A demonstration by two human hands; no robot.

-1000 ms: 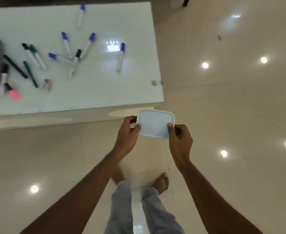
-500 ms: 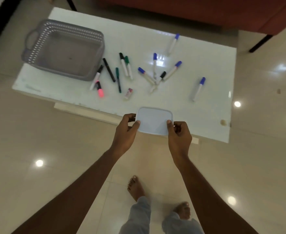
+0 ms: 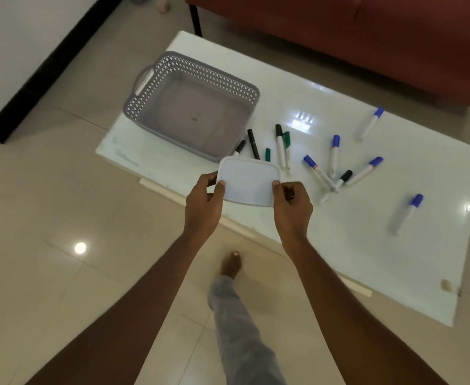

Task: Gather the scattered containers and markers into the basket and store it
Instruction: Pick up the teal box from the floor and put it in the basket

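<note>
- My left hand (image 3: 203,207) and right hand (image 3: 292,209): fingers pinch the white container (image 3: 249,180) by its ends.
- Just beyond fingers: markers (image 3: 281,148) on surface (image 3: 339,245); low carry may scatter them.
- Beyond-left: basket (image 3: 200,69); edge pinch could slip, I judge.

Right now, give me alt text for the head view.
The left hand and right hand hold a white rectangular plastic container by its short sides above the near edge of a white table. Beyond it stands a grey perforated plastic basket, with blue-, black- and green-capped markers scattered to its right.
</note>
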